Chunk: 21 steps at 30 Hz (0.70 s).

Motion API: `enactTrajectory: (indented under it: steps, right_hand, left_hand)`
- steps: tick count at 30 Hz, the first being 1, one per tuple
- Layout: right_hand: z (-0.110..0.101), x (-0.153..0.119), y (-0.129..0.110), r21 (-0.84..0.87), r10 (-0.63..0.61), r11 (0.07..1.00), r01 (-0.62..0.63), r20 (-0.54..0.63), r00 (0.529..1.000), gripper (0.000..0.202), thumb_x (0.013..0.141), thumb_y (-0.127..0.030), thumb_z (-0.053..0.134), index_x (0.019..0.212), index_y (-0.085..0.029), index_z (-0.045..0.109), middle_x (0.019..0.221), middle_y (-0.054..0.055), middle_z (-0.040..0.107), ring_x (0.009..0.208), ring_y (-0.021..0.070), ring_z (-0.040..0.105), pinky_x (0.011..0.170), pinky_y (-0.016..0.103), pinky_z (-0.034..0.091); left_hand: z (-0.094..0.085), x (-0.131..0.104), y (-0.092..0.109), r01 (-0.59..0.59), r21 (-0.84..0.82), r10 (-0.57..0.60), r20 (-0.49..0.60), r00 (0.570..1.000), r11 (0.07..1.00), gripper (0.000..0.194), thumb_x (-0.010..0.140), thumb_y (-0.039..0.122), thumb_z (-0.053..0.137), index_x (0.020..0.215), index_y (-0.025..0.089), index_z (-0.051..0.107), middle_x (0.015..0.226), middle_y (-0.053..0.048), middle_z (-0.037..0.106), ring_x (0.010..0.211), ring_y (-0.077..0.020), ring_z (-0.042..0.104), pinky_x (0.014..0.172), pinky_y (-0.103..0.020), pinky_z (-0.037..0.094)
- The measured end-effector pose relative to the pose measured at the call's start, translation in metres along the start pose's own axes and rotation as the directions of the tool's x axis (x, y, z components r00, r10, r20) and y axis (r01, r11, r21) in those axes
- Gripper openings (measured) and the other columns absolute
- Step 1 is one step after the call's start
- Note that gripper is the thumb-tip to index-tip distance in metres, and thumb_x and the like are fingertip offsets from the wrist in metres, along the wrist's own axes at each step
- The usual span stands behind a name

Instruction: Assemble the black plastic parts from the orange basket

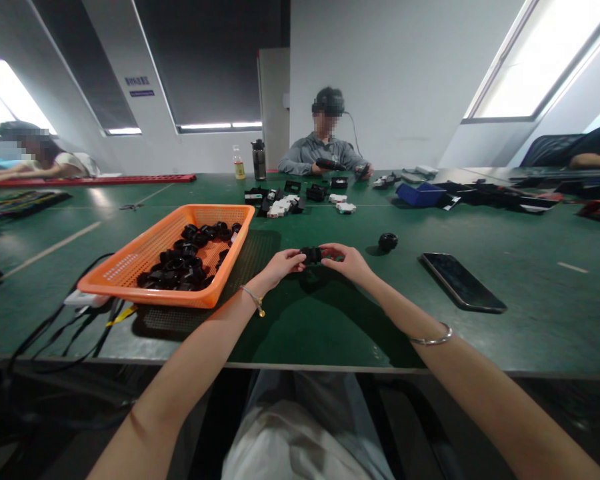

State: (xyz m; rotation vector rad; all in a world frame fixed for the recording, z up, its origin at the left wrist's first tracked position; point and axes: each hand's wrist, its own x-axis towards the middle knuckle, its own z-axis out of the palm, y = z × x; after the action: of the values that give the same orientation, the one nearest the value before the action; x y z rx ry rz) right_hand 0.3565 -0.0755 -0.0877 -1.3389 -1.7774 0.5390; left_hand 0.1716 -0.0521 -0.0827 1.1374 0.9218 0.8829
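Note:
A small black part (pixel 312 255) is held just above the green table (pixel 300 327), between my two hands. My left hand (pixel 284 264) pinches its left end, and my right hand (pixel 349 261) grips the right end with thumb and fingers. Its exact shape is too small to make out. To the left stands an orange basket (pixel 105 283) with several black round parts (pixel 180 267) in it. One more black round part (pixel 388 241) lies on the table to the right of my right hand.
A phone (pixel 463 283) lies at the right. Cables (pixel 40 340) hang over the left table edge. Behind are black and white parts (pixel 283 205), a blue tray (pixel 420 195), a dark bottle (pixel 259 160) and a small bottle (pixel 239 164). A person (pixel 325 150) sits opposite.

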Motion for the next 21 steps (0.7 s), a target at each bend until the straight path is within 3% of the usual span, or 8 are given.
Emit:
enactTrajectory:
  steps: [21]
  right_hand:
    - [0.0016, -0.0010, -0.0014, -0.007, -0.008, 1.000, 0.008, -0.017, 1.000, 0.032, 0.066, -0.024, 0.063, 0.097, -0.018, 0.066, 0.078, 0.003, 0.071, 0.070, 0.0167, 0.062, 0.070, 0.031, 0.048]
  left_hand:
    - [0.0008, -0.0001, 0.0006, -0.002, 0.006, 0.002, -0.020, 1.000, 1.000, 0.019, 0.078, 0.006, 0.057, 0.097, 0.004, 0.056, 0.060, 0.002, 0.058, 0.049, -0.0032, 0.053, 0.058, -0.018, 0.045]
